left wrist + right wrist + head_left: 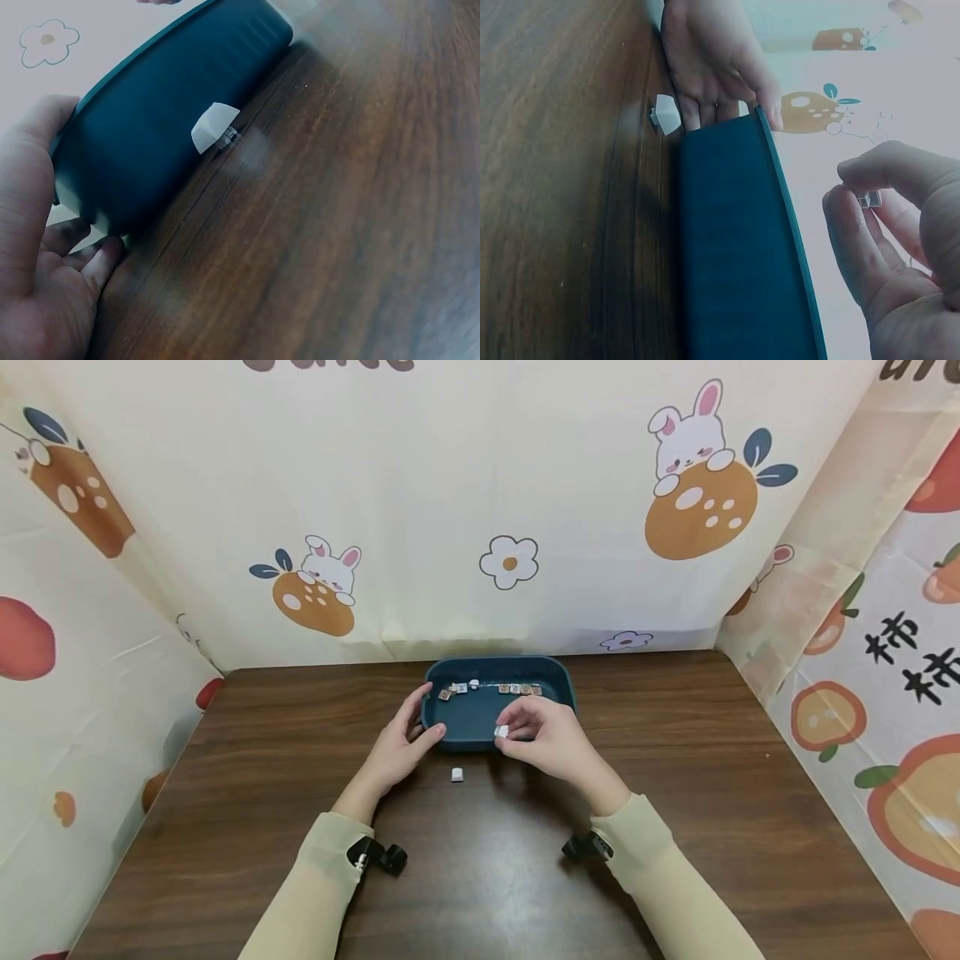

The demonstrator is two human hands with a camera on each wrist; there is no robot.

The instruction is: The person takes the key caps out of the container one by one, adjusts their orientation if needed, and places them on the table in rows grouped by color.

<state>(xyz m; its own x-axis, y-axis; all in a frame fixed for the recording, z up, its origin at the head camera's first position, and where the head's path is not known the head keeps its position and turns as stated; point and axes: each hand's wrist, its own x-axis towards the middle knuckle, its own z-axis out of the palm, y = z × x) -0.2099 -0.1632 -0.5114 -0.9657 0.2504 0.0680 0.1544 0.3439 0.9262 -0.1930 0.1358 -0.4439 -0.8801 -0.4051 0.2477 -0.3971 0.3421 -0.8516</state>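
Lying between both hands: loose white keycap.

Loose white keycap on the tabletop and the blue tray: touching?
Apart. The head view shows a strip of tabletop between the loose white keycap and the near wall of the blue tray.

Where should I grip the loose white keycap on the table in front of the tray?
I'd pinch the white keycap by its left and right sides, low near the wider base, coming from above and the near side. It seems to rest stem-down, its sides narrowing upward, and the tray stands behind it.
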